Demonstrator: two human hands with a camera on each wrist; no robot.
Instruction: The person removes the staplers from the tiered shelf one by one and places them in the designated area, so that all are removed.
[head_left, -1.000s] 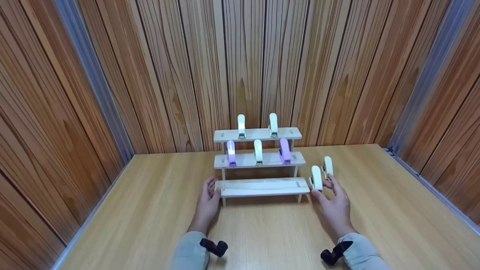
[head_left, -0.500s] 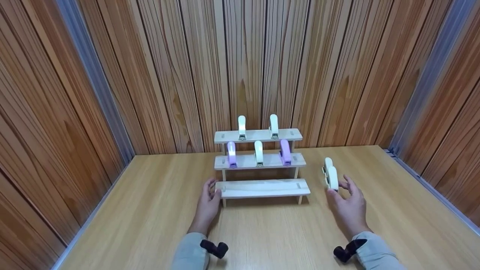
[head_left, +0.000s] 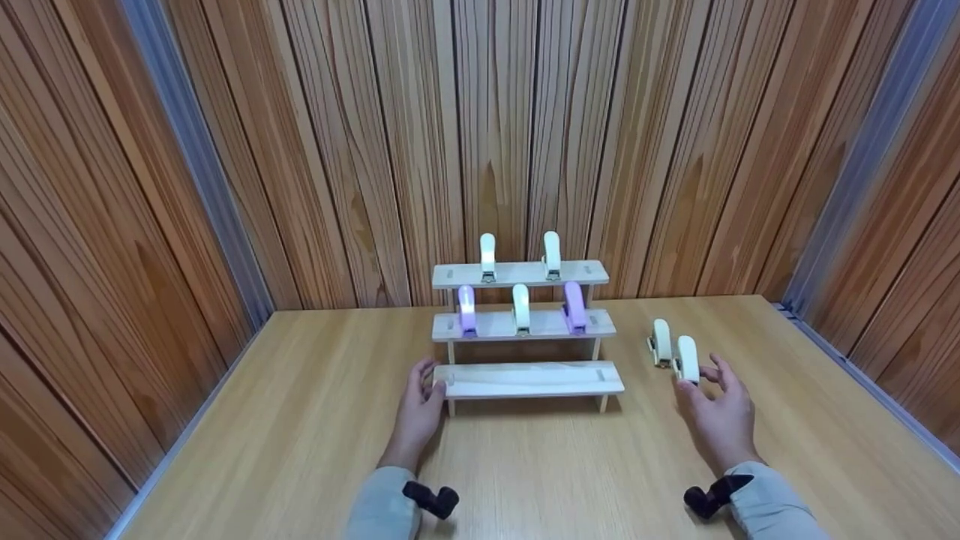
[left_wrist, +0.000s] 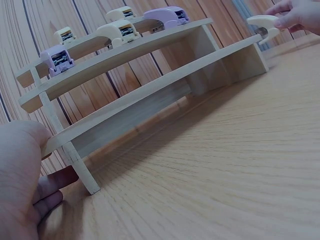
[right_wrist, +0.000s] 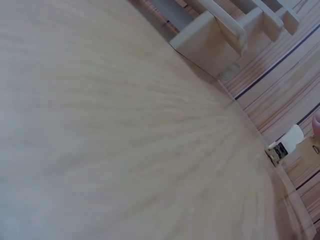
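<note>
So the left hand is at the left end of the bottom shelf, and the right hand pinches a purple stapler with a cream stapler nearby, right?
Not quite: the head view shows the pinched stapler in the right hand is cream, not purple. The left hand is at the left end of the bottom shelf, and another cream stapler stands nearby.

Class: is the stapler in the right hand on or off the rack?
Off: the right hand pinches the stapler beside the rack, tabletop showing between them.
</note>
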